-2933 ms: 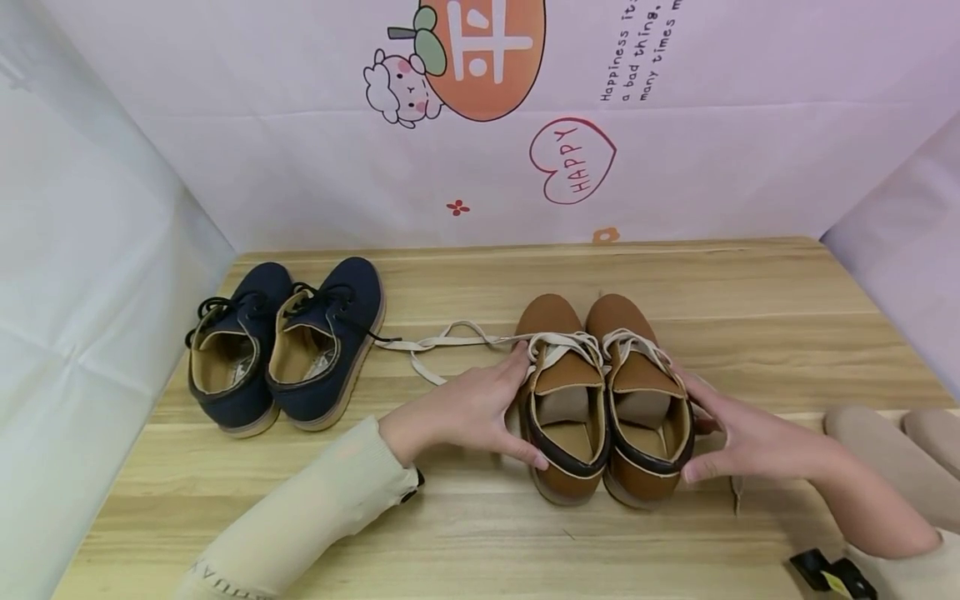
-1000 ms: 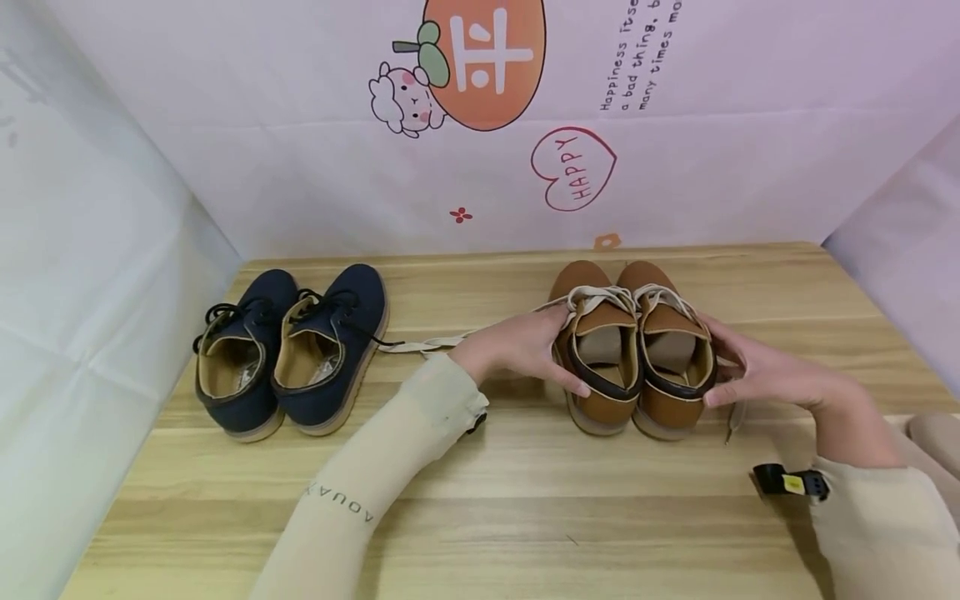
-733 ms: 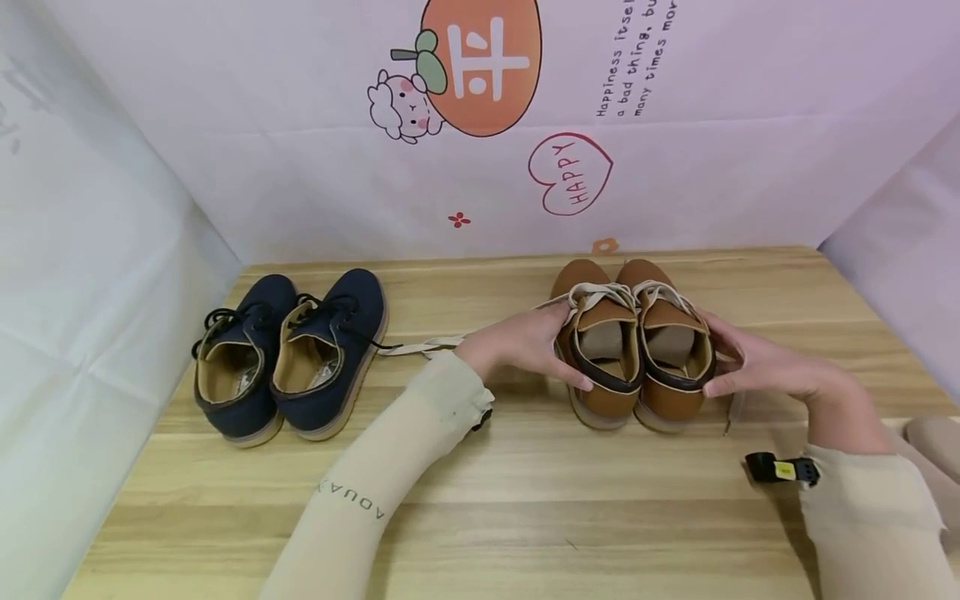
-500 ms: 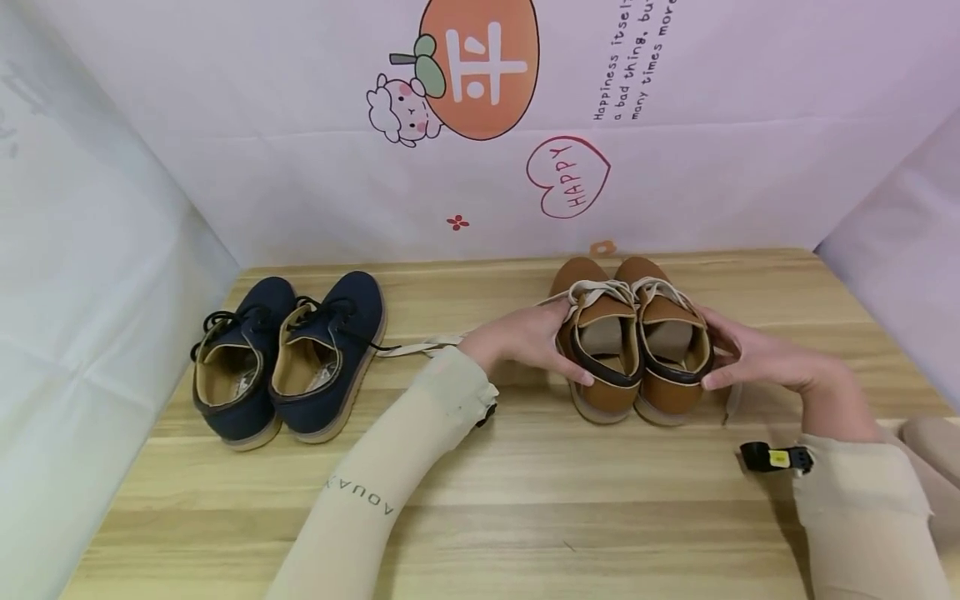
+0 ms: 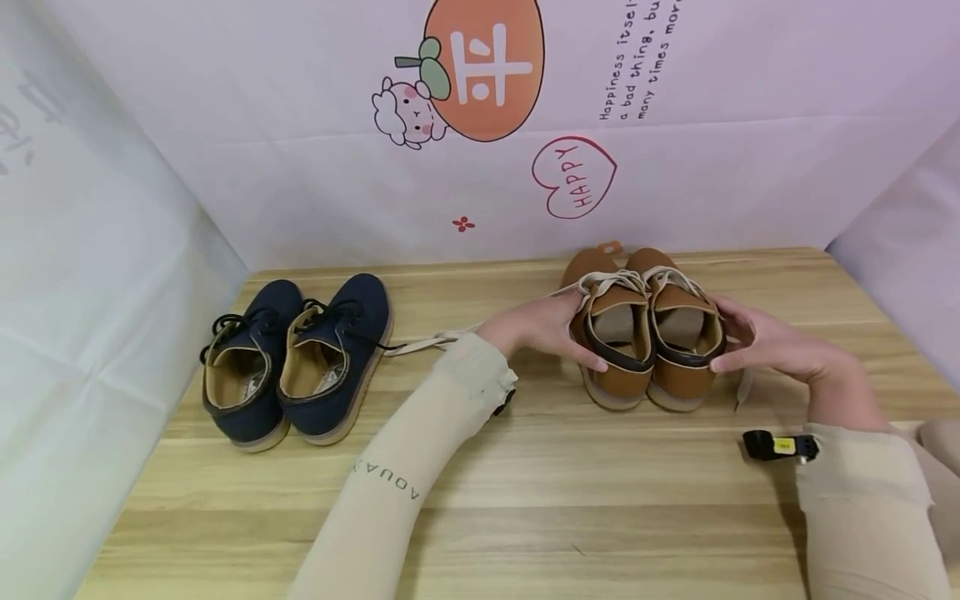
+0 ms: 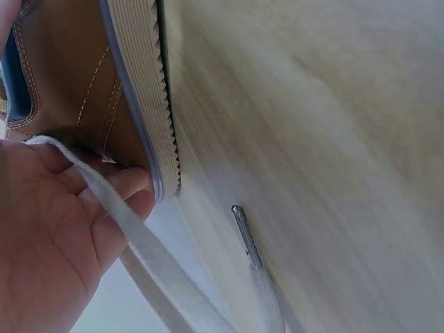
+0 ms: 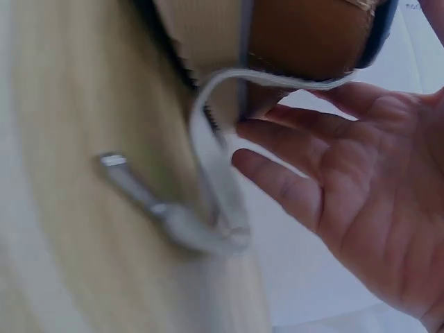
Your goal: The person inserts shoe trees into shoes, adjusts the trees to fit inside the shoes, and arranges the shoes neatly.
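Two brown lace-up shoes stand side by side near the back of the table, toes toward the wall. My left hand grips the left brown shoe along its outer side, with the thumb at the heel. On the other side, my right hand holds the right brown shoe, fingers along its flank and thumb by the heel collar. A loose white lace crosses the palm in the left wrist view. Another lace end hangs by the sole in the right wrist view.
Two navy shoes with black laces, one on the left and one beside it, stand at the table's left. A beige shoe is partly visible at the right edge. A printed white cloth rises behind the wooden table.
Both hands have moved the brown pair toward the back wall and to the right, their grip kept. Over the last half second the pair shifts only slightly further back. The navy shoes stay put.
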Action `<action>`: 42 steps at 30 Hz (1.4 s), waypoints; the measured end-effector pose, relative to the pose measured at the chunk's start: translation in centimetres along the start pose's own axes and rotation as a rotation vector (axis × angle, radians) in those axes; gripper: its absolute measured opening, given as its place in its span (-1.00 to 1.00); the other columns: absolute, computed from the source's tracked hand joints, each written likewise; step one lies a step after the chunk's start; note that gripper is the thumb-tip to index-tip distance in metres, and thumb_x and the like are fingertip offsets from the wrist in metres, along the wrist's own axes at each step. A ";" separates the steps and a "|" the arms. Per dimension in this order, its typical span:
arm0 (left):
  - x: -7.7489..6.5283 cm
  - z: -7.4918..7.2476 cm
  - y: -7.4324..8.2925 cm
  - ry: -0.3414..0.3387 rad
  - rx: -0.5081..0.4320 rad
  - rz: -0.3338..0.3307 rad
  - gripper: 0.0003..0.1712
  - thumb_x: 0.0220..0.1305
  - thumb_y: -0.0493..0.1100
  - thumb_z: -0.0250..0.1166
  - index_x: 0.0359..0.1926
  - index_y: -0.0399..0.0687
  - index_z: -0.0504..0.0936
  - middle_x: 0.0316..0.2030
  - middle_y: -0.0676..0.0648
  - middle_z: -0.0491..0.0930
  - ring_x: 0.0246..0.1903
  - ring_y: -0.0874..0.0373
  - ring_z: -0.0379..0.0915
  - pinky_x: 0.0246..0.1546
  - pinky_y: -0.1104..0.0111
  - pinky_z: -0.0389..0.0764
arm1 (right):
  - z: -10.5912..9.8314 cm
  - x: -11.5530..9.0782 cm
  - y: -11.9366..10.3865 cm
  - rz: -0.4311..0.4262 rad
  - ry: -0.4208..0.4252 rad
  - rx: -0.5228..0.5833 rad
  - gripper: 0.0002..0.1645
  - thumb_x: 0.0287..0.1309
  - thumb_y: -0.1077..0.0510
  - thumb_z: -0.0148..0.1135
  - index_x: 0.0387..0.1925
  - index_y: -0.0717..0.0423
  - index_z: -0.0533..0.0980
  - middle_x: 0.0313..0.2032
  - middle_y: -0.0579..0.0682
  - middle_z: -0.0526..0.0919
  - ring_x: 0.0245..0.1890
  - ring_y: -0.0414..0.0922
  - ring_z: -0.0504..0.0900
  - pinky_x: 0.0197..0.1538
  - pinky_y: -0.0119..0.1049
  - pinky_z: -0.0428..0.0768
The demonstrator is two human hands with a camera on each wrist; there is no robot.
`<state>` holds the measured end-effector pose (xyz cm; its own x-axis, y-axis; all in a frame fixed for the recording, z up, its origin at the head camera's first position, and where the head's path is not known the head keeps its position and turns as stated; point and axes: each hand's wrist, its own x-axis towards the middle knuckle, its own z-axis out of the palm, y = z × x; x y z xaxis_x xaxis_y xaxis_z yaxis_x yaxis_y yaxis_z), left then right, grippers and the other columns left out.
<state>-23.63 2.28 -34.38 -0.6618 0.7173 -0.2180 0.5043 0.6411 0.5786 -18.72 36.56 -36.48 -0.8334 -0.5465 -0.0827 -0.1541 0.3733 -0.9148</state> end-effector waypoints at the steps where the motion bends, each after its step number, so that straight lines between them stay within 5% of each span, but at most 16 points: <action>1: 0.1 0.0 0.0 0.000 -0.004 -0.005 0.39 -0.07 0.42 0.46 0.58 0.01 -0.11 0.57 0.03 -0.07 0.53 0.15 -0.06 0.49 0.34 0.13 | 0.0 0.0 0.2 -0.001 0.003 0.014 0.17 0.06 0.49 0.24 0.55 0.31 -0.24 0.21 -0.47 0.35 0.16 -0.62 0.38 0.09 -0.63 0.45; 12: 1.2 -0.1 -0.1 -0.006 -0.017 -0.017 0.34 -0.06 0.40 0.47 0.55 -0.04 -0.03 0.52 -0.02 0.07 0.50 0.17 0.03 0.47 0.39 0.16 | -0.3 0.1 1.5 -0.036 0.020 0.085 0.14 0.11 0.54 0.12 0.58 0.17 -0.26 0.35 -0.39 0.25 0.24 -0.64 0.28 0.18 -0.68 0.30; 20: 1.8 -0.3 0.2 -0.008 -0.002 -0.035 0.35 -0.08 0.45 0.44 0.56 0.01 -0.03 0.53 0.02 0.08 0.50 0.20 0.01 0.46 0.39 0.17 | -0.7 -0.3 1.7 -0.038 0.028 0.153 0.12 0.17 0.54 0.06 0.58 0.11 -0.30 0.52 -0.15 0.05 0.27 -0.67 0.23 0.25 -0.69 0.26; 34: 2.0 -0.1 0.2 0.014 0.002 -0.032 0.31 -0.10 0.45 0.45 0.53 0.00 0.05 0.48 0.01 0.18 0.47 0.19 0.09 0.44 0.39 0.21 | -1.1 -0.5 1.5 0.043 0.059 0.061 0.10 0.21 0.48 0.08 0.58 0.13 -0.30 0.58 0.15 -0.16 0.25 -0.68 0.22 0.23 -0.69 0.27; 42: 2.3 0.2 0.2 0.047 -0.001 -0.002 0.26 -0.09 0.44 0.46 0.51 0.05 0.10 0.45 0.05 0.21 0.45 0.23 0.10 0.43 0.42 0.21 | -1.2 -0.8 1.5 0.055 0.066 0.061 0.09 0.24 0.46 0.06 0.58 0.11 -0.32 0.59 0.15 -0.22 0.27 -0.68 0.19 0.19 -0.70 0.28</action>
<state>-24.92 4.05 -34.95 -0.6882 0.7022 -0.1824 0.5019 0.6424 0.5792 -18.96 38.45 -37.29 -0.8731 -0.4751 -0.1091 -0.0764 0.3543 -0.9320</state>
